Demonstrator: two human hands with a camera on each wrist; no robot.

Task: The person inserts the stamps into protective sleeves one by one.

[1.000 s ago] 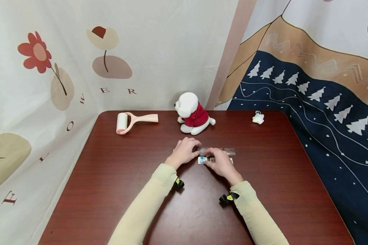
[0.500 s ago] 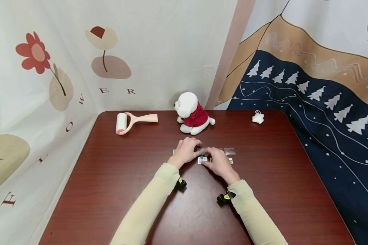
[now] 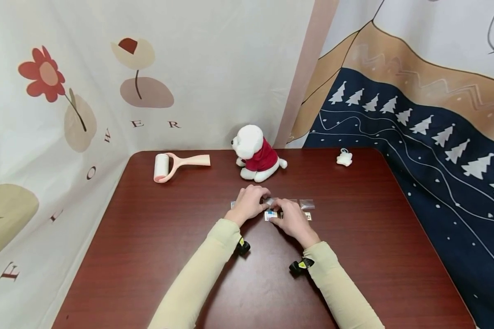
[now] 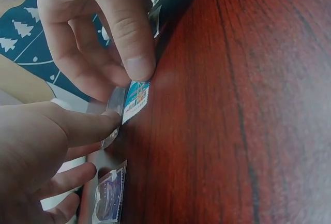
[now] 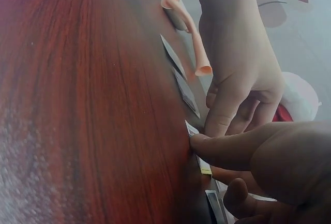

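A blue and white postage stamp [image 4: 136, 102] with perforated edges lies at the middle of the dark red table. My right hand [image 3: 293, 217] pinches it, thumb [image 5: 207, 145] on its face. Just behind the stamp, my left hand [image 3: 249, 204] pinches a small clear plastic sleeve [image 4: 115, 105] between thumb and finger. The sleeve's edge runs right along the stamp. Under the left hand lies a purple stamp in a clear sleeve [image 4: 109, 197]. Beyond the right hand are another stamp [image 3: 308, 216] and another clear sleeve [image 3: 307, 204]; the right hand partly hides the row.
A white plush dog [image 3: 249, 142] in a red shirt sits behind the hands. To the far left lies a pink-handled lint roller [image 3: 189, 161]; a small white charm [image 3: 344, 158] is at the back right. Printed curtains [image 3: 214, 68] hang behind the table [image 3: 169, 237].
Over the last second the right hand has shifted slightly left, closer to the left hand. The clear sleeve has come away from the strip to its right. The head view has drifted slightly.
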